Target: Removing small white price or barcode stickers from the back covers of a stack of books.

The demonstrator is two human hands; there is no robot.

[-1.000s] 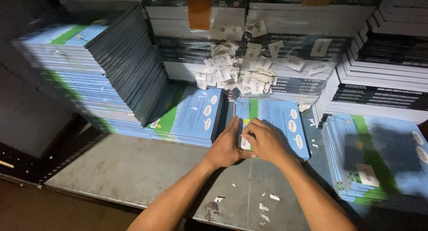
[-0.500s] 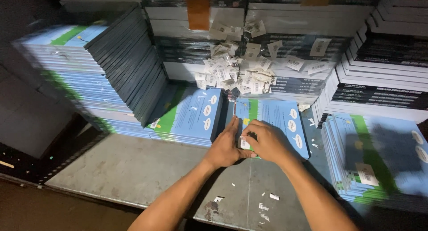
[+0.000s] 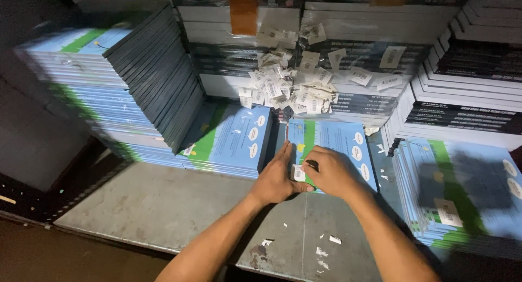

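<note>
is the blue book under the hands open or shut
Shut: the blue book lies flat, cover up, with both the left hand and right hand on it.

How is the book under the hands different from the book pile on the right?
The book under the hands lies alone on the grey table; the pile on the right is many stacked. Both hands, left hand and right hand, touch the book; nobody touches the pile. Both have blue-and-green covers.
</note>
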